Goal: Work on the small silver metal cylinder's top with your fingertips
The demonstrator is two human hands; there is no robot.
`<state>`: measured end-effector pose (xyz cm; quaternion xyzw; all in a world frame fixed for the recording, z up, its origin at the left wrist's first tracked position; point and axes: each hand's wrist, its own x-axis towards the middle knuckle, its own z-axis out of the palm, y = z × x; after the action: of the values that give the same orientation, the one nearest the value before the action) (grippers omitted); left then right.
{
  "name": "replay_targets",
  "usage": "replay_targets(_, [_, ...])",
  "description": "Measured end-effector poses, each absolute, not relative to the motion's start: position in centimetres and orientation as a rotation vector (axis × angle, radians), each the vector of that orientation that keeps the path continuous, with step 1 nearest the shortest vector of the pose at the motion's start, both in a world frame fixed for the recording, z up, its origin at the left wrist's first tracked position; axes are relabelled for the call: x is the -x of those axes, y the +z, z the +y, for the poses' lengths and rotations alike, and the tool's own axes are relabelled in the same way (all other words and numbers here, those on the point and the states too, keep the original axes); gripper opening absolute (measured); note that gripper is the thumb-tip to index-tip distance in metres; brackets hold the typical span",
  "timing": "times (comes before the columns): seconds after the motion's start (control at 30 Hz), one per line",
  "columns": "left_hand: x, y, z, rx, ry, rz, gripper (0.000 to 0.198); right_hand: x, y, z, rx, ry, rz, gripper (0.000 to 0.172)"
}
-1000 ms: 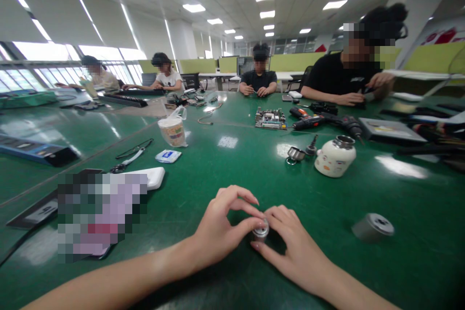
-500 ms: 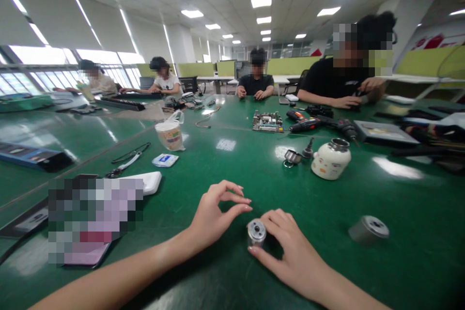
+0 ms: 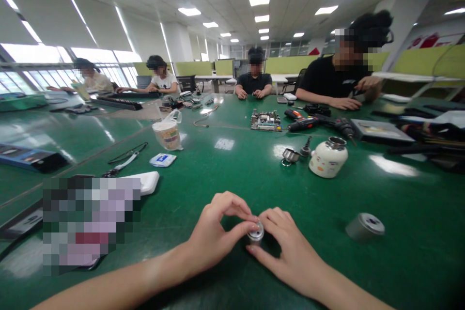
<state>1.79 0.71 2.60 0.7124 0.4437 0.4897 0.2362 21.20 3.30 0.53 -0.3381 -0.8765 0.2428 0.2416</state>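
Two hands, left hand point(image 3: 214, 235) and right hand point(image 3: 290, 247), pinched a small metal cylinder point(image 3: 255, 233) at six o'clock on the green table point(image 3: 225, 179); apparently mid-job, a grey cap point(image 3: 364, 226) lay apart at three o'clock, a white flask point(image 3: 328, 157) beyond stood uncapped.

Left hand point(image 3: 214, 232) and right hand point(image 3: 290, 252) apparently pinch together, fingertips meeting
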Motion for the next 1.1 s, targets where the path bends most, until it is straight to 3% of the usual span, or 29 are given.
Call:
replay_targets(0.47, [-2.0, 3.2, 0.2, -2.076, 1.210, 1.208, 0.008, -21.3, 0.6, 3.2, 0.918, 0.651, -2.409, 0.014])
replay_targets(0.7, [-2.0, 3.7, -0.1, -2.137, 1.183, 1.277, 0.029, -21.2, 0.6, 3.3, 0.910, 0.653, -2.408, 0.016])
replay_targets(1.1, [-1.6, 3.6, 0.3, -2.024, 1.159, 1.189, 0.024, -21.2, 0.6, 3.3, 0.915, 0.674, -2.406, 0.015])
